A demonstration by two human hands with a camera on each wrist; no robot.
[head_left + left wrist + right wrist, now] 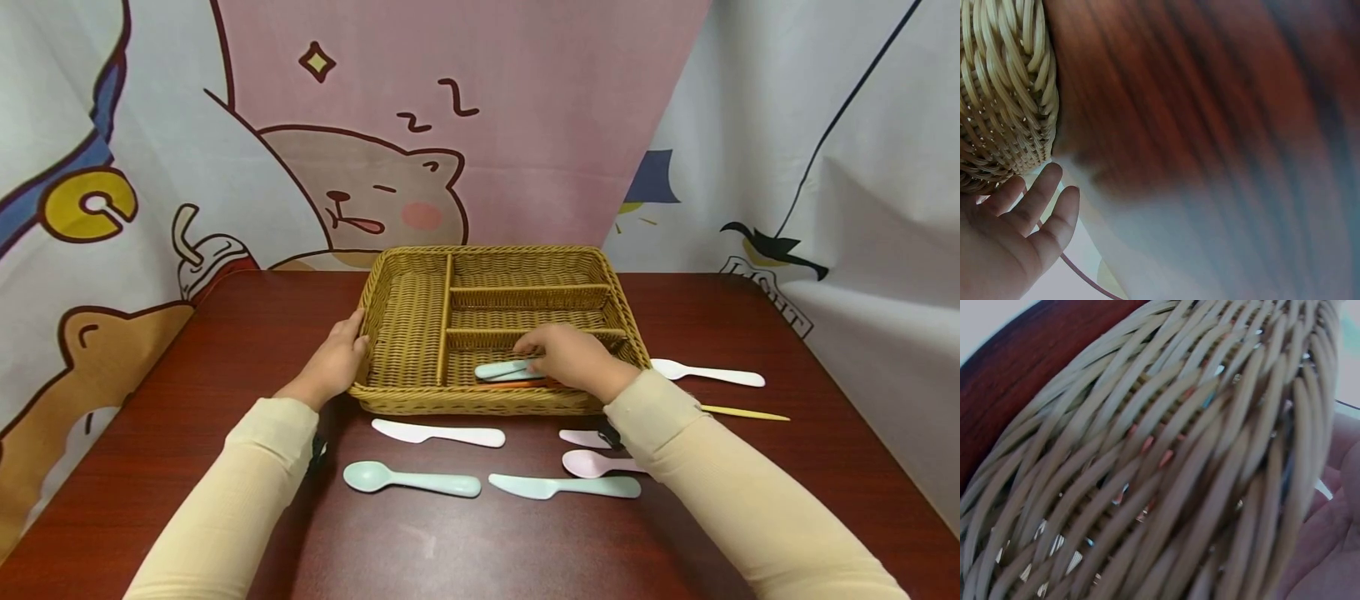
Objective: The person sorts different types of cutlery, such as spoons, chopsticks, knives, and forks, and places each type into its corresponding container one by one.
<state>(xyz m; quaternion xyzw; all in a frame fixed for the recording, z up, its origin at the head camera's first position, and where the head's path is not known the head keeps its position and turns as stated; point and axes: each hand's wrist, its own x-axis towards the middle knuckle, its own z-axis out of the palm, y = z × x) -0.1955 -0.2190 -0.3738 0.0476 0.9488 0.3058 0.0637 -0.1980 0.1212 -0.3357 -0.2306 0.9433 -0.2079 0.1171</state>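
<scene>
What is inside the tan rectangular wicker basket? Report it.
In the tan rectangular wicker basket, the near-right compartment holds slim pale-green pieces and a slim orange piece. The right hand covers their right ends; the front rim hides anything low behind it.

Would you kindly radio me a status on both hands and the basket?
Left hand at basket's left side. Right hand in front-right compartment, at light-blue cutlery, grip unclear. Nothing visibly blocking either hand.
</scene>
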